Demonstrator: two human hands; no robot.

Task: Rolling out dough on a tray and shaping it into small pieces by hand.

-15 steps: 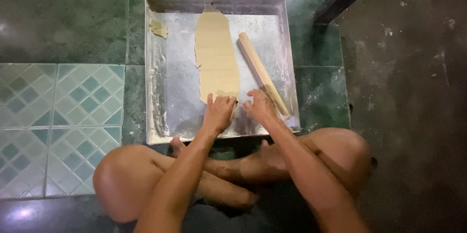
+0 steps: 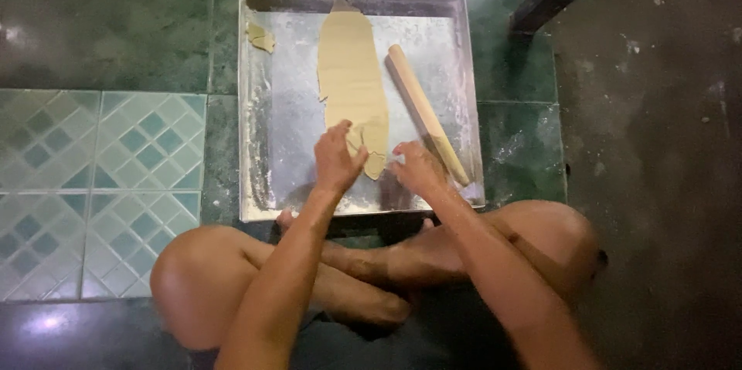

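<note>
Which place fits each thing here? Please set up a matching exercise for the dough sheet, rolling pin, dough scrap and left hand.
Things:
1. dough sheet
2. rolling pin
3. dough scrap
4. left hand

Places:
A. far left corner of the metal tray
B. slanted along the tray's right side
C. at the dough sheet's near end
D. lengthwise down the tray's middle

Pairs: 1-D, 2-B, 3-A, 4-C

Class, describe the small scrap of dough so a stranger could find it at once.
Find the square metal tray on the green tiled floor. In its far left corner lies the small dough scrap, apart from the long dough sheet and the wooden rolling pin; it is tiny and ragged.
</note>
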